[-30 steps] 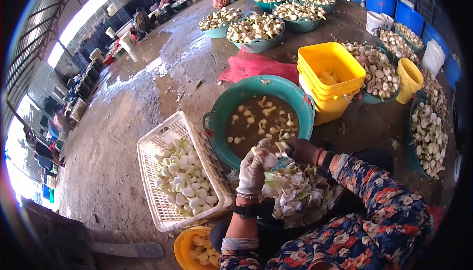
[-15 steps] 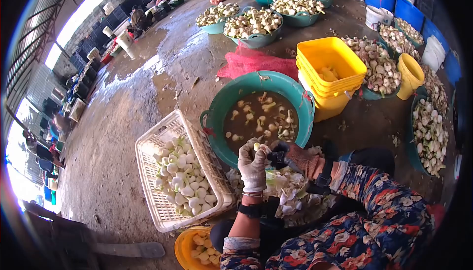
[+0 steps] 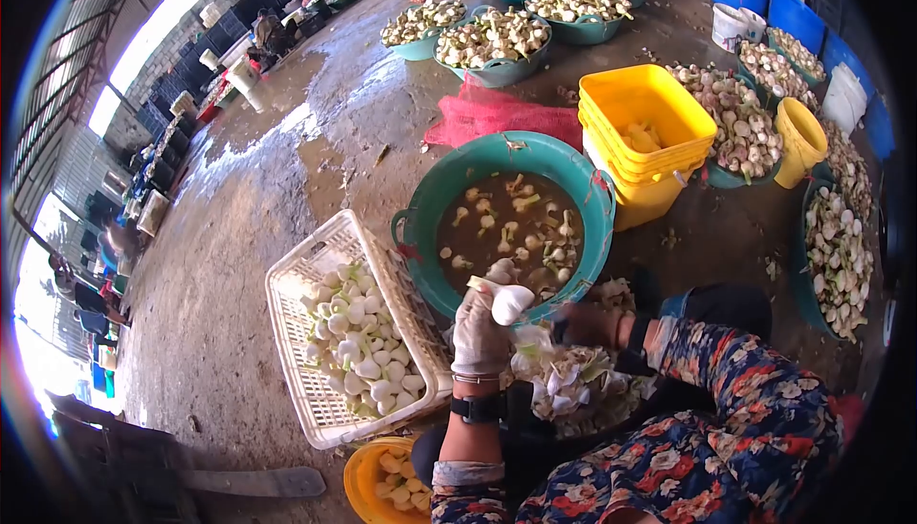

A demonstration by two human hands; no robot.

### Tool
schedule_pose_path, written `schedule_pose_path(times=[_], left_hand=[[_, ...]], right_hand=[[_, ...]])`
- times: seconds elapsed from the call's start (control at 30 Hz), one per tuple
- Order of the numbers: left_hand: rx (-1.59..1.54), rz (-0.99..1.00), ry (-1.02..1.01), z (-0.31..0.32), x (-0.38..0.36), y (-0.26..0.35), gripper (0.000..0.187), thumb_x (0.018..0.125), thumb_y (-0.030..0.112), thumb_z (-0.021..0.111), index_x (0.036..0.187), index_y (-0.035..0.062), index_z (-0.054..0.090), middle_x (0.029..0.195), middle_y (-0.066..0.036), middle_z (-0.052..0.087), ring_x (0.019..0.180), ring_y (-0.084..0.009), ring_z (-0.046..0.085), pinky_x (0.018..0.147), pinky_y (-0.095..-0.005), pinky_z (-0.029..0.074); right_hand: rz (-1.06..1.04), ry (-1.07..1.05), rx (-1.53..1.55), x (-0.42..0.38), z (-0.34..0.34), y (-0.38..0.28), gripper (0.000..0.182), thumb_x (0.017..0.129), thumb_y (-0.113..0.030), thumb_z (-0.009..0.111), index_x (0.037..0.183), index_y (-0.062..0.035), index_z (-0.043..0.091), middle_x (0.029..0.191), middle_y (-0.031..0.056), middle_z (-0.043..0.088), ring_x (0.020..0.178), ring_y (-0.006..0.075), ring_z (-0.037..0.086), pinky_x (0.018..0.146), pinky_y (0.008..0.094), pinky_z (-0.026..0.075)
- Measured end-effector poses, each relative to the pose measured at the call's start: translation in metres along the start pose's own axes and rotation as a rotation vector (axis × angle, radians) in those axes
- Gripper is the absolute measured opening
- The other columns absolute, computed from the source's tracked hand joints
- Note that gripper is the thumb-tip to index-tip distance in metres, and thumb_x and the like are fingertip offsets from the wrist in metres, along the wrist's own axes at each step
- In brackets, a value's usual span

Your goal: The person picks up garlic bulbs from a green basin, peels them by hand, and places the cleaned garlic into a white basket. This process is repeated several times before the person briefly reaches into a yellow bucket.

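Note:
My left hand [image 3: 480, 338], in a pale work glove, holds up a garlic bulb [image 3: 512, 304] with a smooth white surface and a short stem. To its right is my right hand [image 3: 587, 325], in a dark glove and smeared by motion, so its fingers cannot be made out. Beside that hand, a pale piece of peel [image 3: 533, 337] is blurred too. Below both hands lies a heap of garlic skins [image 3: 573, 385]. Just beyond them stands a green tub [image 3: 435, 194] of brown water with several garlic bulbs [image 3: 523, 204] in it.
On the left is a white plastic crate [image 3: 298, 357] holding white bulbs. An orange bucket [image 3: 358, 486] with pale pieces sits near me. Stacked yellow buckets [image 3: 650, 185] and a red mesh sack [image 3: 497, 121] lie beyond the tub. Garlic-filled basins [image 3: 497, 73] stand farther off.
The garlic bulb now shows white and raised above my left hand. My right hand has moved away from it to the right and slightly down.

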State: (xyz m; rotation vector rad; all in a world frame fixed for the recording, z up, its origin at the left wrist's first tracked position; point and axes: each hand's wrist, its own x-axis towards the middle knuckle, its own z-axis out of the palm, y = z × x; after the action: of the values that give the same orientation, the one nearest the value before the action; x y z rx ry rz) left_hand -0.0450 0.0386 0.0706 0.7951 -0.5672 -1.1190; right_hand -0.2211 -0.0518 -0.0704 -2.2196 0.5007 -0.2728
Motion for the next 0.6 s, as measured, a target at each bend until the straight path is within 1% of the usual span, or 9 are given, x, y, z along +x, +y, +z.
schedule_pose_path(times=[0.03, 0.17, 0.27, 0.33, 0.4, 0.43, 0.47, 0.5, 0.6], left_hand=[[0.021, 0.046, 0.004, 0.002, 0.000, 0.003, 0.044, 0.096, 0.038, 0.048, 0.110, -0.0031, 0.056, 0.111, -0.015, 0.060, 0.103, -0.0235, 0.058, 0.090, -0.0352, 0.048], [-0.320, -0.080, 0.108, -0.022, 0.003, -0.004, 0.034, 0.096, 0.036, 0.048, 0.111, 0.0062, 0.055, 0.113, -0.013, 0.059, 0.107, -0.0310, 0.059, 0.083, -0.0455, 0.055], [-0.375, -0.125, 0.184, -0.030, 0.006, -0.006, 0.033, 0.096, 0.034, 0.047, 0.112, 0.0067, 0.054, 0.110, -0.014, 0.060, 0.103, -0.0307, 0.060, 0.078, -0.0457, 0.057], [-0.298, -0.147, 0.284, -0.040, 0.010, 0.003, 0.033, 0.096, 0.033, 0.045, 0.113, 0.0055, 0.053, 0.105, -0.015, 0.062, 0.100, -0.0302, 0.061, 0.076, -0.0450, 0.057], [-0.259, 0.036, 0.389, -0.049, 0.014, 0.021, 0.036, 0.096, 0.033, 0.045, 0.110, 0.0018, 0.053, 0.102, -0.015, 0.062, 0.094, -0.0289, 0.062, 0.076, -0.0416, 0.057], [-0.293, 0.155, 0.558, -0.056, 0.018, 0.029, 0.039, 0.097, 0.037, 0.042, 0.110, 0.0012, 0.052, 0.100, -0.015, 0.061, 0.086, -0.0277, 0.063, 0.071, -0.0406, 0.058], [0.123, 0.283, 0.547, -0.084, 0.017, 0.033, 0.047, 0.097, 0.042, 0.040, 0.115, -0.0009, 0.048, 0.102, -0.019, 0.061, 0.088, -0.0282, 0.063, 0.074, -0.0402, 0.058], [-0.475, 0.190, 0.402, -0.078, 0.008, 0.063, 0.054, 0.095, 0.045, 0.043, 0.119, -0.0041, 0.044, 0.107, -0.023, 0.059, 0.089, -0.0294, 0.063, 0.079, -0.0387, 0.057], [-0.501, 0.158, 0.657, -0.097, 0.001, 0.067, 0.067, 0.092, 0.050, 0.047, 0.126, -0.0063, 0.034, 0.116, -0.027, 0.054, 0.094, -0.0337, 0.062, 0.083, -0.0402, 0.055]], right_hand=[[-0.064, -0.025, -0.052, -0.015, 0.013, 0.002, 0.021, 0.078, -0.023, 0.058, 0.086, -0.0049, 0.064, 0.078, 0.0211, 0.063, 0.075, 0.0421, 0.060, 0.068, 0.0467, 0.047], [0.199, -0.215, -0.173, -0.007, -0.020, -0.045, 0.030, 0.082, -0.036, 0.057, 0.090, -0.0085, 0.065, 0.082, 0.0199, 0.064, 0.078, 0.0396, 0.062, 0.071, 0.0474, 0.047], [0.223, -0.145, -0.219, 0.019, -0.032, -0.029, 0.029, 0.083, -0.038, 0.058, 0.094, -0.0112, 0.064, 0.083, 0.0185, 0.065, 0.081, 0.0374, 0.063, 0.073, 0.0442, 0.048], [0.284, 0.166, -0.094, 0.037, -0.052, -0.034, 0.026, 0.083, -0.036, 0.060, 0.093, -0.0123, 0.064, 0.083, 0.0169, 0.066, 0.082, 0.0356, 0.063, 0.073, 0.0425, 0.048], [0.282, 0.302, -0.021, 0.058, -0.072, -0.013, 0.022, 0.083, -0.032, 0.062, 0.093, -0.0131, 0.063, 0.084, 0.0164, 0.066, 0.083, 0.0348, 0.063, 0.071, 0.0432, 0.048], [0.336, 0.313, -0.080, 0.068, -0.084, -0.001, 0.023, 0.083, -0.033, 0.061, 0.093, -0.0122, 0.063, 0.085, 0.0167, 0.066, 0.083, 0.0351, 0.062, 0.071, 0.0442, 0.047], [0.390, 0.321, -0.137, 0.079, -0.095, 0.010, 0.024, 0.083, -0.033, 0.061, 0.093, -0.0114, 0.063, 0.086, 0.0170, 0.066, 0.084, 0.0354, 0.062, 0.071, 0.0451, 0.047], [0.401, 0.313, -0.134, 0.088, -0.103, 0.020, 0.024, 0.083, -0.033, 0.061, 0.093, -0.0114, 0.063, 0.086, 0.0170, 0.066, 0.084, 0.0354, 0.062, 0.071, 0.0451, 0.047], [0.473, 0.294, -0.308, 0.118, -0.114, 0.047, 0.027, 0.083, -0.034, 0.060, 0.091, -0.0085, 0.063, 0.085, 0.0180, 0.065, 0.082, 0.0361, 0.062, 0.071, 0.0439, 0.047]])
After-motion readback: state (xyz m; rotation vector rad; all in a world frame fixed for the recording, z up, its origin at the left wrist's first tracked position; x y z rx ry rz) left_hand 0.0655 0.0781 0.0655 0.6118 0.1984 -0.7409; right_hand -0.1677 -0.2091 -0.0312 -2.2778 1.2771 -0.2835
